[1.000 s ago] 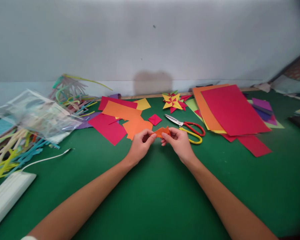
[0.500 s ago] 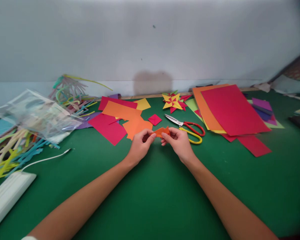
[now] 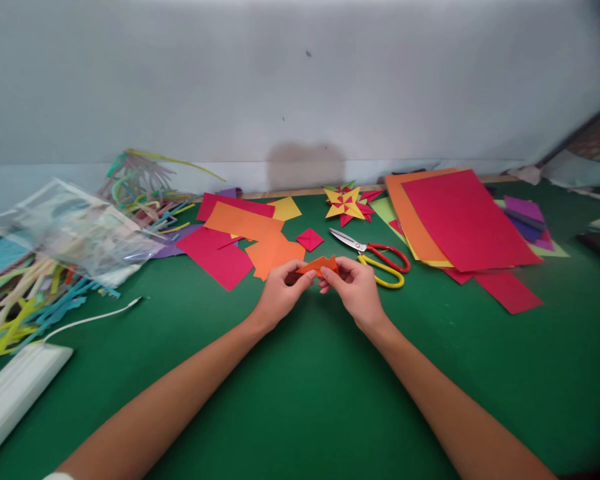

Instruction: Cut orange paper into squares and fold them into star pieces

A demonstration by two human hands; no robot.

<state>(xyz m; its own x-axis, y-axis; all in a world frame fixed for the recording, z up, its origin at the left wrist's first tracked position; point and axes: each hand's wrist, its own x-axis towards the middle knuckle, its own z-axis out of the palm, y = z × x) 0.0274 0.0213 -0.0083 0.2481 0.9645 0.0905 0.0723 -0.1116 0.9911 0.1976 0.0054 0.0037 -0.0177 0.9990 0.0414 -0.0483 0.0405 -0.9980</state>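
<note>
A small folded piece of orange paper [image 3: 321, 265] is pinched between both hands, just above the green tabletop. My left hand [image 3: 283, 288] grips its left end with thumb and fingers. On its right end, my right hand [image 3: 356, 288] is closed in the same way, thumb on the near face. Beyond the hands lies a small folded red paper square [image 3: 310, 239]. Scissors [image 3: 380, 257] with one red and one yellow handle rest by my right hand, blades slightly apart. Orange paper pieces [image 3: 273, 255] lie beyond my left hand.
Folded paper stars [image 3: 346, 202] sit near the wall. Large red and orange sheets [image 3: 467, 220] are stacked at right. Red paper [image 3: 217, 257] lies left of centre. Colourful strips [image 3: 35, 307], a clear plastic bag [image 3: 80, 223], a white power strip [image 3: 23, 393] and a cable [image 3: 93, 318] occupy the left.
Both thumbs have shifted slightly on the orange paper, and my right hand has moved a little to the left. The other things on the table have not moved.
</note>
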